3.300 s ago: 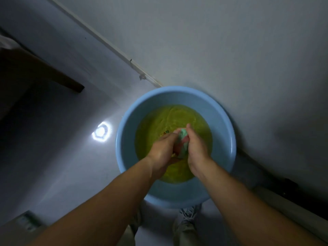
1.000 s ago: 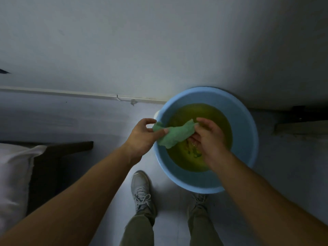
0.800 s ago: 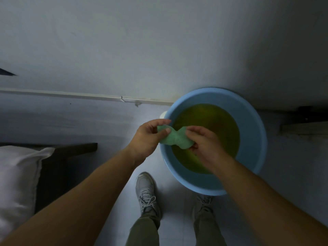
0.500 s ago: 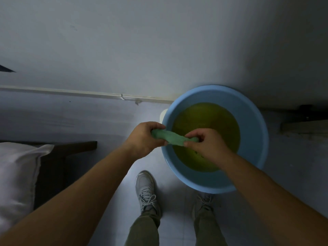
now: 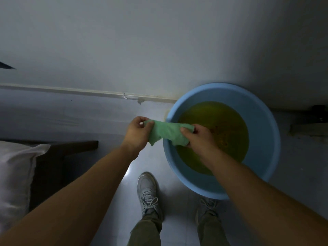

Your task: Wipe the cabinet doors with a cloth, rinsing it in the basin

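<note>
Stretching between my two hands, the green cloth (image 5: 167,133) hangs spread over the left rim of the blue basin (image 5: 262,125), clear of the murky yellow water (image 5: 221,121). My left hand (image 5: 137,134) pinches one end out over the floor, and my right hand (image 5: 198,137) grips the other end above the water (fingers curled round it on both sides). My grey shoe (image 5: 148,194) stands just beside the basin, with a white pillow (image 5: 16,174) far left.

No text or labels can be read.
</note>
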`<control>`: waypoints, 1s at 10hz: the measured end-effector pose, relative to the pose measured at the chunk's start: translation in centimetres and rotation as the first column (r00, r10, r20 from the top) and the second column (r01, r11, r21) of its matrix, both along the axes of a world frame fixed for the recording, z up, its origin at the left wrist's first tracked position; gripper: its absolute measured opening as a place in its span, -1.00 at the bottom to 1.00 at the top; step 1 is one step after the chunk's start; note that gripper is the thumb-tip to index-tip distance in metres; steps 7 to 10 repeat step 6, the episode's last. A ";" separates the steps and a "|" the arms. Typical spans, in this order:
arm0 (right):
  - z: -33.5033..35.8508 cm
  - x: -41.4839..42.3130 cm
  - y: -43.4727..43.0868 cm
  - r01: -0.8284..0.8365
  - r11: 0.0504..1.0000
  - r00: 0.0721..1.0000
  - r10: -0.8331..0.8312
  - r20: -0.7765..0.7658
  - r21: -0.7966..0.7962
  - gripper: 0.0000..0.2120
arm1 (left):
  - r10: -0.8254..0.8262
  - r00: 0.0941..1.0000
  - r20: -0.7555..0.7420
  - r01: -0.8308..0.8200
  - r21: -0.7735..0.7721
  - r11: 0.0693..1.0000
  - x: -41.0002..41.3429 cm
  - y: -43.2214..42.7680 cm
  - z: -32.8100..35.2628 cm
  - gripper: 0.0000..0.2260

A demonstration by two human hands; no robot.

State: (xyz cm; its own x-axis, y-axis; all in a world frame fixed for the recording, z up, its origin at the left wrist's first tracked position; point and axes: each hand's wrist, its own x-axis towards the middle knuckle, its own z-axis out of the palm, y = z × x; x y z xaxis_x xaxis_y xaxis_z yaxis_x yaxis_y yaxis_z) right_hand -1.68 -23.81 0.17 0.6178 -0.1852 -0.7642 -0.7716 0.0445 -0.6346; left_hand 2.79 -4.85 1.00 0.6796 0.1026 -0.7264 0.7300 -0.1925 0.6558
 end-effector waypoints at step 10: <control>-1.7 -0.8 4.3 -0.192 0.931 0.968 0.231 0.094 -0.310 -0.92 | -0.490 0.871 0.044 0.458 0.291 0.840 -0.2 -1.2 -2.4 -0.78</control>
